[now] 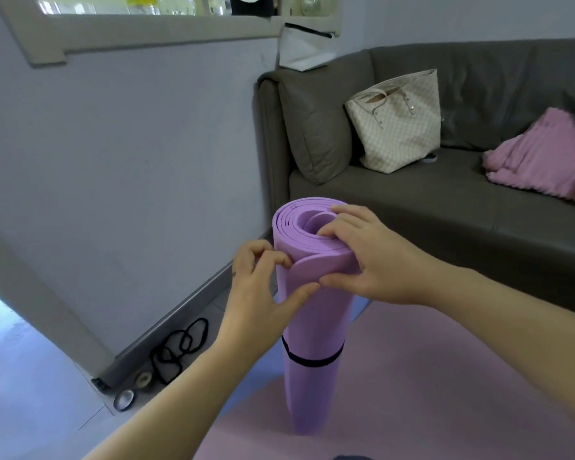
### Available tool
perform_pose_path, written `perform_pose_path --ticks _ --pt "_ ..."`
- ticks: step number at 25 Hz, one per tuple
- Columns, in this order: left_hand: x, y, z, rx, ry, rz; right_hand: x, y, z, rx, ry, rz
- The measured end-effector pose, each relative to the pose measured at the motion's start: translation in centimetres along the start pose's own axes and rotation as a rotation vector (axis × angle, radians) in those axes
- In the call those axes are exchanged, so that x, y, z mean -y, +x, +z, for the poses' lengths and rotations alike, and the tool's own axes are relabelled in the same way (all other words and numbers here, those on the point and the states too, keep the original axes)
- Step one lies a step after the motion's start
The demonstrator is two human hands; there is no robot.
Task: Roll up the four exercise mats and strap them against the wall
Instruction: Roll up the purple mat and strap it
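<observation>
A rolled purple mat (314, 330) stands upright on its end in the middle of the view. A black strap (312, 360) circles its lower half. My right hand (369, 257) grips the top rim, fingers inside the coil and thumb outside on the loose outer flap. My left hand (263, 287) pinches the same flap at the upper left edge. A pink mat (445, 376) lies flat on the floor under the roll, and a blue mat (246, 390) shows beneath its left edge. Several black straps (180, 346) lie by the wall's base.
A grey sofa (445, 210) stands right behind the roll, carrying a checked tote bag (399, 124) and a pink blanket (541, 157). The wall (130, 161) runs along the left, with two round objects (124, 400) on the floor by the skirting.
</observation>
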State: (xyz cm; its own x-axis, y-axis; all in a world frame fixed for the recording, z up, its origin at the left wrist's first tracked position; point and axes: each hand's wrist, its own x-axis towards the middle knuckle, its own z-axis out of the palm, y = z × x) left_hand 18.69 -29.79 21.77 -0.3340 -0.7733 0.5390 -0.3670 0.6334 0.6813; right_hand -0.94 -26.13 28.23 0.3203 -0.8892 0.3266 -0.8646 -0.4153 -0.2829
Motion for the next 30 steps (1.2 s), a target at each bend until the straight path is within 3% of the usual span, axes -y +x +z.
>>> perform_pose_path --ticks 2,5,11,15,18,20,22,26,30 --pt "0.1 0.7 -0.5 0.043 -0.043 -0.002 0.0 0.2 -0.2 0.026 0.013 0.010" --pt "0.2 1.8 -1.3 0.153 -0.077 0.135 -0.1 0.2 -0.6 0.030 0.033 0.011" --pt "0.1 2.1 -3.0 0.222 0.033 0.219 -0.8 -0.8 -0.9 0.035 0.071 -0.075" --pt "0.6 3.6 -4.9 0.352 -0.045 0.124 -2.8 0.2 -2.5 0.209 -0.127 -0.175" --pt "0.6 5.3 -5.3 0.238 0.033 0.067 -3.6 2.8 -2.7 0.263 -0.172 -0.108" --pt "0.7 6.4 -4.8 0.094 0.164 0.093 -3.9 5.1 -2.0 0.190 -0.120 -0.037" --pt "0.8 7.6 -4.1 0.061 0.166 0.063 -4.4 7.5 -1.6 0.034 -0.053 0.065" --pt "4.4 11.4 -2.5 0.314 0.047 -0.144 -6.1 14.1 -0.5 -0.188 -0.086 0.170" --pt "9.6 17.3 -2.0 0.360 -0.037 -0.250 -9.2 20.8 2.8 -0.237 -0.151 0.144"
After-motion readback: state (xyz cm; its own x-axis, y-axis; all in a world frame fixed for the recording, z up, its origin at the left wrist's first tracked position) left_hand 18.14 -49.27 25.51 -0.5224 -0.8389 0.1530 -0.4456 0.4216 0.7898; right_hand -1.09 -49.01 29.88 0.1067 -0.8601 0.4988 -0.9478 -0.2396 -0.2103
